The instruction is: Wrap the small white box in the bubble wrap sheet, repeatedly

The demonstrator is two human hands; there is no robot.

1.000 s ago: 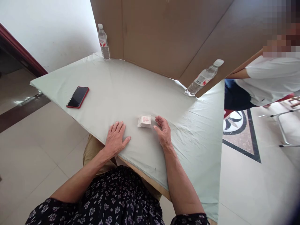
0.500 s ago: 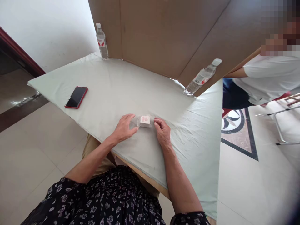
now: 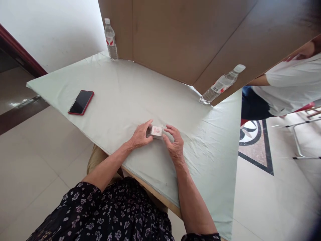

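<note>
A small white box with red print (image 3: 156, 131), seemingly in clear wrapping, sits on the cloth-covered table (image 3: 120, 97) between my hands. My left hand (image 3: 141, 135) curves about its left end, thumb at the near corner and fingers at the far side; these fingers are apart. On the other side, my right hand (image 3: 175, 142) has its thumb close to the near right corner. Its fingers are bent and spread, a small gap from the box. Whether either thumb presses on the box is hard to make out.
A phone in a red case (image 3: 81, 102) lies to the left. Water bottles stand at the back left (image 3: 110, 40) and back right (image 3: 222, 84), against a brown cardboard panel (image 3: 170, 36). Beyond it on the right, a person in a white shirt (image 3: 296, 83) sits.
Both my hands have come closer to the box, the left around its left end. My right fingers have spread from a near pinch. The view has shifted slightly.
</note>
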